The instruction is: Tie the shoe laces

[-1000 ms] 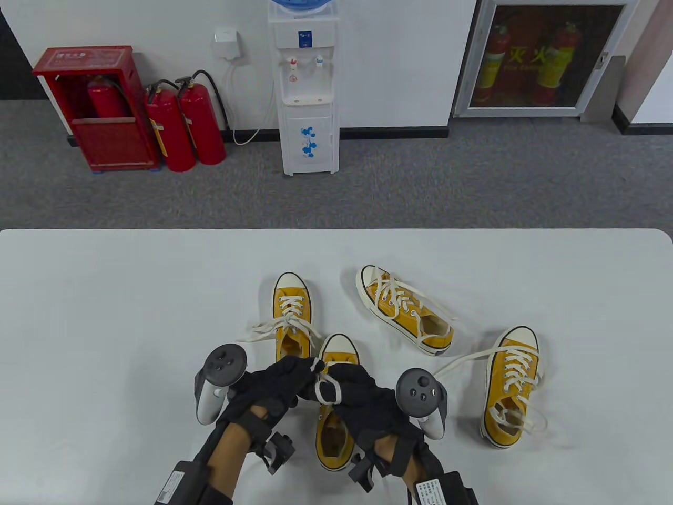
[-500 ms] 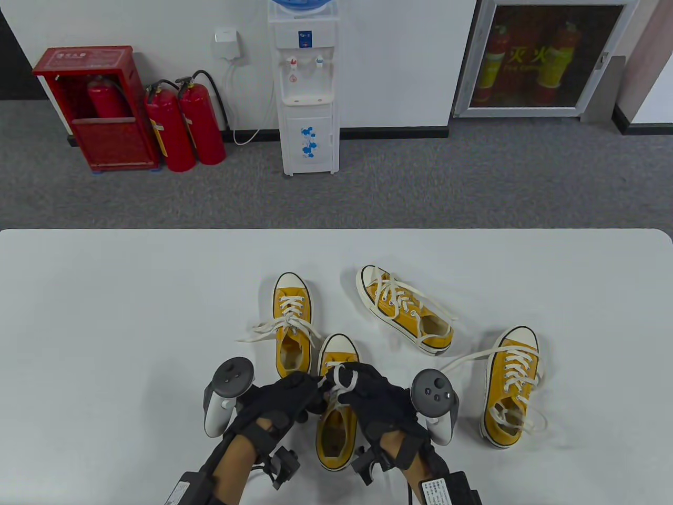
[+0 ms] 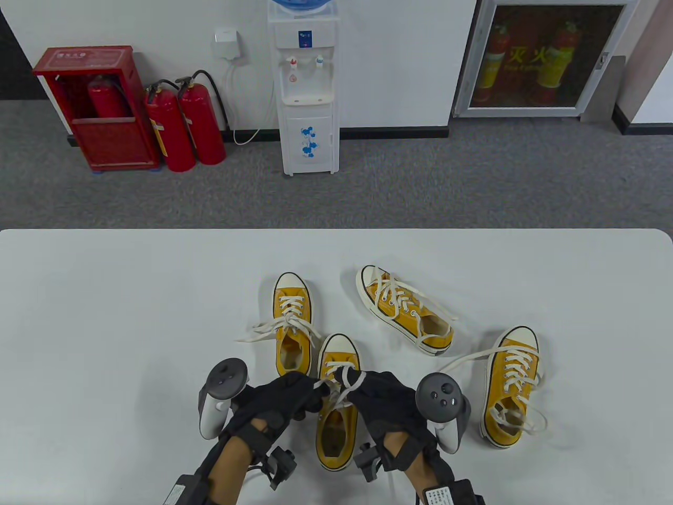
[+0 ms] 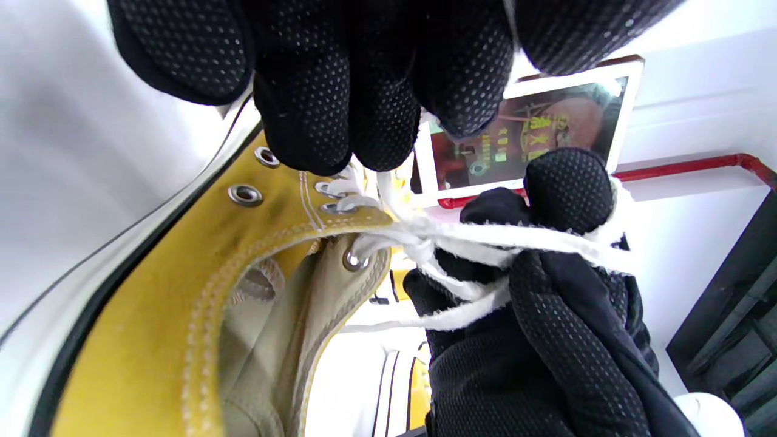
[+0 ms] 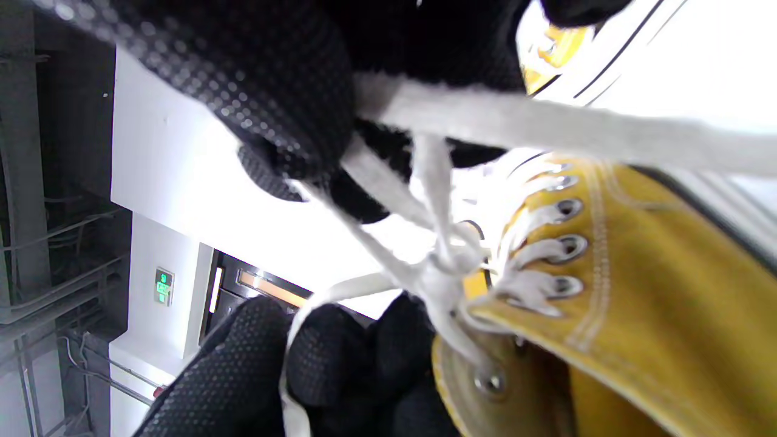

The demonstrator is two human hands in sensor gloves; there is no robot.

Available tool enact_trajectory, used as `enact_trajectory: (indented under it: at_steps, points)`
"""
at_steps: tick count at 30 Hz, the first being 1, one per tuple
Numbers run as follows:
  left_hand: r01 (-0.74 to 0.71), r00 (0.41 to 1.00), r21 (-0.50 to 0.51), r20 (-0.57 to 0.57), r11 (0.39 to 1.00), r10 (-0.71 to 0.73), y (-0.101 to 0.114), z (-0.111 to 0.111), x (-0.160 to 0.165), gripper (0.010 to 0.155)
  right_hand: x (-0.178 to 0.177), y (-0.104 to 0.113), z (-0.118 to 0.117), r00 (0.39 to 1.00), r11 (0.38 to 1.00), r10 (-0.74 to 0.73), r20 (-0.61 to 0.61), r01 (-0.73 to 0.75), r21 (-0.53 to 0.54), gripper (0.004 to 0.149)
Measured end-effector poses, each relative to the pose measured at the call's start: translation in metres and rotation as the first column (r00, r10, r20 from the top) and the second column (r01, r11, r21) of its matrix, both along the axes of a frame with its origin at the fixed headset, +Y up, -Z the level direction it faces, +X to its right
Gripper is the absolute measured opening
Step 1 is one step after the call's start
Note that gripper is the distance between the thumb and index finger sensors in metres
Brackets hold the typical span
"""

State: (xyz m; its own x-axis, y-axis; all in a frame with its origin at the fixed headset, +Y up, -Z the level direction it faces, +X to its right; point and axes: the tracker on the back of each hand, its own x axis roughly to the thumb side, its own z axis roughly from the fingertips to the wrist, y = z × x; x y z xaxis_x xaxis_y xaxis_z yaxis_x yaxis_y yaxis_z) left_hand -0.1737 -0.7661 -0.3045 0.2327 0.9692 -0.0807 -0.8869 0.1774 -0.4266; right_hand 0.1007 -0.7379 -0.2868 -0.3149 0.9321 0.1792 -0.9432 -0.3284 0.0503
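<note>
Four yellow sneakers with white laces lie on the white table (image 3: 105,315). Both gloved hands work over the nearest sneaker (image 3: 339,355), also seen in the wrist views (image 4: 182,315) (image 5: 655,315). My right hand (image 3: 376,392) has the white lace (image 3: 344,381) looped round a finger (image 4: 567,188) and holds it taut. My left hand (image 3: 299,392) pinches the other strand close to the top eyelets, with its fingers (image 4: 340,91) curled. A half-formed knot (image 5: 440,273) sits above the shoe's tongue, between the hands.
Three other sneakers lie beyond and beside: one (image 3: 292,315) just behind my left hand, one (image 3: 405,307) angled at centre, one (image 3: 512,386) to the right with loose laces trailing left. Past the table's far edge stand a water dispenser (image 3: 307,89) and fire extinguishers (image 3: 184,126).
The hands have drawn slightly apart over the near sneaker. My right hand moved right and toward me, pulling the looped lace tighter. The other shoes have not moved.
</note>
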Motion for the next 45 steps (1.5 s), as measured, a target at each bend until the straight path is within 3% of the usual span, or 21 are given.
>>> enact_trajectory:
  at_steps: [8, 15, 20, 26, 38, 45]
  points:
    - [0.183, 0.979, 0.069, -0.101, 0.981, -0.175, 0.006, 0.0, -0.01, 0.043, 0.003, 0.004, 0.003, 1.0, 1.0, 0.007, 0.0, -0.007, -0.023, 0.044]
    - [0.312, 0.943, 0.089, -0.152, 0.946, -0.297, 0.006, -0.001, -0.017, 0.045, 0.001, -0.005, 0.0, 0.99, 0.979, -0.11, -0.086, 0.093, -0.181, 0.051]
    - [0.369, 0.923, 0.11, -0.161, 0.923, -0.35, 0.008, -0.001, -0.019, 0.051, -0.002, -0.003, 0.0, 0.99, 0.989, -0.06, -0.131, 0.041, -0.142, 0.058]
    - [0.363, 0.925, 0.114, -0.16, 0.925, -0.344, 0.008, 0.0, -0.018, 0.053, 0.0, -0.004, -0.002, 0.991, 0.994, -0.006, -0.13, -0.008, -0.108, 0.049]
    - [0.26, 0.961, 0.161, -0.14, 0.952, -0.239, 0.015, 0.007, -0.002, 0.06, -0.006, 0.005, 0.002, 0.979, 0.993, 0.113, -0.17, -0.118, -0.022, 0.051]
    - [0.228, 0.969, 0.191, -0.138, 0.955, -0.204, 0.019, 0.01, 0.005, 0.058, -0.007, 0.008, 0.003, 0.978, 0.994, 0.11, -0.178, -0.109, 0.019, 0.049]
